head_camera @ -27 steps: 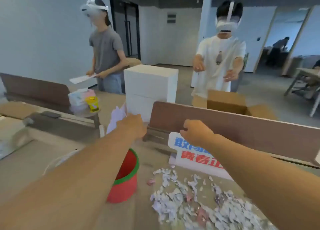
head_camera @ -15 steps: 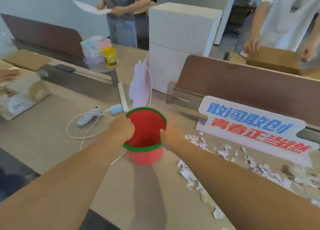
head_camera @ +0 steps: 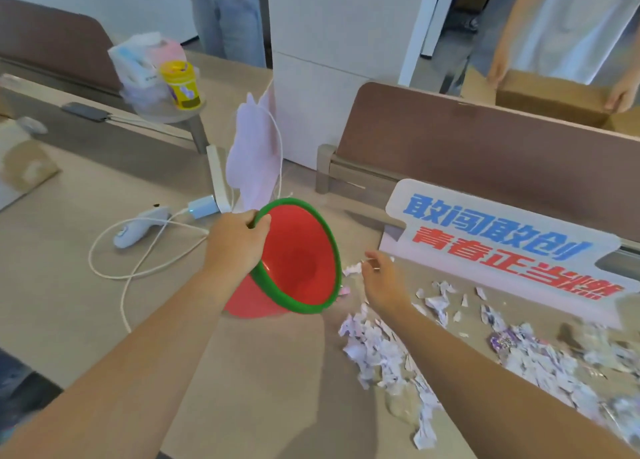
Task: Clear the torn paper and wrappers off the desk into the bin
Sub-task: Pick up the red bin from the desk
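A red bin [head_camera: 301,261] with a green rim is tilted on the desk [head_camera: 69,285], its mouth facing right and up toward me. My left hand [head_camera: 235,244] grips the bin's rim at its upper left. My right hand [head_camera: 381,278] hovers just right of the bin's mouth with fingers spread, above a small scrap [head_camera: 353,269]; nothing is held in it. Torn paper and wrappers [head_camera: 381,351] lie scattered from beside the bin across the desk to the right edge of view, with a purple wrapper [head_camera: 504,341] among them.
A white sign with blue and red characters [head_camera: 502,244] stands behind the scraps against a brown divider [head_camera: 485,154]. A white cable [head_camera: 138,268], a charger and a white device [head_camera: 138,228] lie to the left. Two people stand beyond the divider.
The bin has gone from upright between both hands to tilted toward the scraps. My right hand let go of it and moved right over the paper; my left hand kept hold.
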`<state>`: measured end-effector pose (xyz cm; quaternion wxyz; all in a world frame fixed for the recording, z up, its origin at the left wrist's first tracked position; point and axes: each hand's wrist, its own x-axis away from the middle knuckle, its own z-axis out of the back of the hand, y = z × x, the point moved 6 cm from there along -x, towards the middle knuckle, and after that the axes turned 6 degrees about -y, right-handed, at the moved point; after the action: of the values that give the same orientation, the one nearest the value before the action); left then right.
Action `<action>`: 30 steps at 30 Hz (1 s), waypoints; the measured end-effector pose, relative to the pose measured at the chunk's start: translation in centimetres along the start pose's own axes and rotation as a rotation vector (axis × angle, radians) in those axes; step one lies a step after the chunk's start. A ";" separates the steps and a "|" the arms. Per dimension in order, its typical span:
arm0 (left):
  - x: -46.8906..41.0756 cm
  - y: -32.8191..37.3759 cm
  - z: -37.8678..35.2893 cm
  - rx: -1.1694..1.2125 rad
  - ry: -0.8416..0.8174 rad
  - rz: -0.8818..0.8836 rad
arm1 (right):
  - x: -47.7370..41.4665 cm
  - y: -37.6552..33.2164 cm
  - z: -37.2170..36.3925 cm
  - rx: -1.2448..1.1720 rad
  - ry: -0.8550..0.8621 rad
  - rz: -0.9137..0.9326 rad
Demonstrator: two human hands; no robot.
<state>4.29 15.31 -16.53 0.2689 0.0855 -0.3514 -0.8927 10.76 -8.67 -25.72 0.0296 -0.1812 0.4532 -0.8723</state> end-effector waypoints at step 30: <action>-0.8 -0.2 -3.1 -0.206 -0.178 -0.136 | -0.8 9.1 -6.9 0.945 -0.466 0.375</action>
<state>5.96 14.03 -18.98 0.1830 0.0015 -0.2739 -0.9442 8.12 -8.43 -36.88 0.3617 -0.2524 0.0188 -0.8973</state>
